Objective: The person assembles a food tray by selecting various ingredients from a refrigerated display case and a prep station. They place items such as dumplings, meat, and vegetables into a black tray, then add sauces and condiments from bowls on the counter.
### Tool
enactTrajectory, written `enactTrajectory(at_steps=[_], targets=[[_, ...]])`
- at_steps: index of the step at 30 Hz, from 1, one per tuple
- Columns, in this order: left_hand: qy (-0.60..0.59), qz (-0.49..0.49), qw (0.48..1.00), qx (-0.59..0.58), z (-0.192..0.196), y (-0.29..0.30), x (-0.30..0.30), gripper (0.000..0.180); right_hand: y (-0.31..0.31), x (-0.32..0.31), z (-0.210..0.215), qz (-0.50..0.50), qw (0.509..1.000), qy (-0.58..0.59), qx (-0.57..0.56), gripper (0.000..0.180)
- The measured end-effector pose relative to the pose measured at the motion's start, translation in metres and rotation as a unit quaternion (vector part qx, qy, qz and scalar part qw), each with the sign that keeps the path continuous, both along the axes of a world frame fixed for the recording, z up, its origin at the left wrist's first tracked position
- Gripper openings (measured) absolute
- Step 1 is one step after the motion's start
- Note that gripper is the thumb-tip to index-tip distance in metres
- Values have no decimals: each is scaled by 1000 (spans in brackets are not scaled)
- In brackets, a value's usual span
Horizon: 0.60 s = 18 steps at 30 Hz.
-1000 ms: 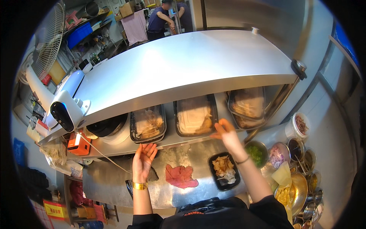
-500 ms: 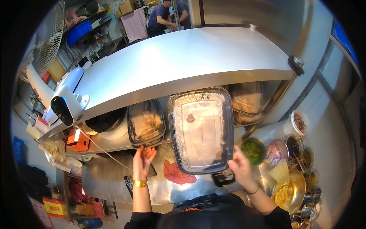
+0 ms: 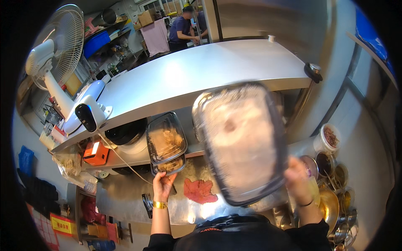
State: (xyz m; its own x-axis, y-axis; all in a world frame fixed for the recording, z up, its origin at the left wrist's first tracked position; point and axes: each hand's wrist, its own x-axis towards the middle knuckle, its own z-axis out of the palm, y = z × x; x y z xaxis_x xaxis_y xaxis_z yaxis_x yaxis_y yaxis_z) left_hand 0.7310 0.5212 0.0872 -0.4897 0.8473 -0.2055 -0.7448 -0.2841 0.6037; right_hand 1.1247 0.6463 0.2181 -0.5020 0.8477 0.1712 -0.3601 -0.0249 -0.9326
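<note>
My right hand, smeared by motion, is at the right edge of a large rectangular food container with a dark rim and clear cover. The container is tilted and blurred; it looks pale, with one brown spot. My left hand has its fingers and thumb on the near edge of a lower black container. On top of that sits another clear-lidded container with pale brown food. Both stick out from under the steel shelf.
A red cloth and a black clip-like item lie on the steel counter. Several bowls stand at right, near a white tub. A cable hangs at left by an orange box. A person stands beyond the shelf.
The large container has swung right and tilted in my right hand. At left, more of the lower container now shows below the upper one, and my left hand's fingers have closed on its edge.
</note>
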Motion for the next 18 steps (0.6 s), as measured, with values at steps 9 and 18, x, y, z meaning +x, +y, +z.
enactTrajectory(at_steps=[9,18], targets=[[14,51,999,-2,2,-52,49,35,60,10,72,29,997,25,62,42],[6,142,990,3,87,-97,144,53,-17,-87,48,333,939,63,-58,19]])
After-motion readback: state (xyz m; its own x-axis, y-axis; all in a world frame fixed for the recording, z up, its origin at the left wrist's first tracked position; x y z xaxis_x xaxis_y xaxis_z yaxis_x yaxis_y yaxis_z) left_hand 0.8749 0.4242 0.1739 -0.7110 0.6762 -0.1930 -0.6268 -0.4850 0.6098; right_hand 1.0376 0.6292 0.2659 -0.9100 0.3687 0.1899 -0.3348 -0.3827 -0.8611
